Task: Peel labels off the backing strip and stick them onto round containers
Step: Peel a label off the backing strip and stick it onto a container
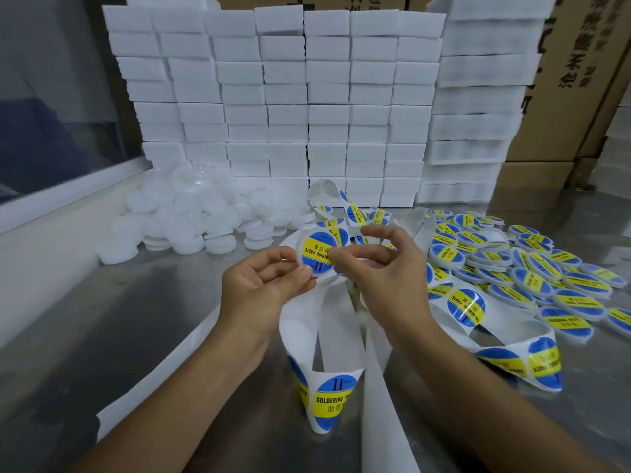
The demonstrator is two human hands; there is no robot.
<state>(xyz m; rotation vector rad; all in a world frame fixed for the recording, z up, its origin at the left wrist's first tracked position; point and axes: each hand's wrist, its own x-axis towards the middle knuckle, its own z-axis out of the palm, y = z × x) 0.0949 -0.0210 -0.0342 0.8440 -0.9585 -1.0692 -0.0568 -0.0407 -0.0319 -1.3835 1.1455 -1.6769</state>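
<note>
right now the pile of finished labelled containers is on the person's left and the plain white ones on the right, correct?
Not quite: the sides are swapped. The head view shows the labelled containers piled on the person's right, and the plain white ones heaped on the left. Between them, both hands hold one container with a label on it.

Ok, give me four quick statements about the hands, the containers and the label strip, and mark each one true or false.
1. The left hand holds a container with a blue and yellow label on it. True.
2. The labelled containers are piled to the left. False: they lie to the right; the plain white ones are left.
3. The backing strip loops on the table. True.
4. The labels read "glue". False: they read "soldering paste".
</note>
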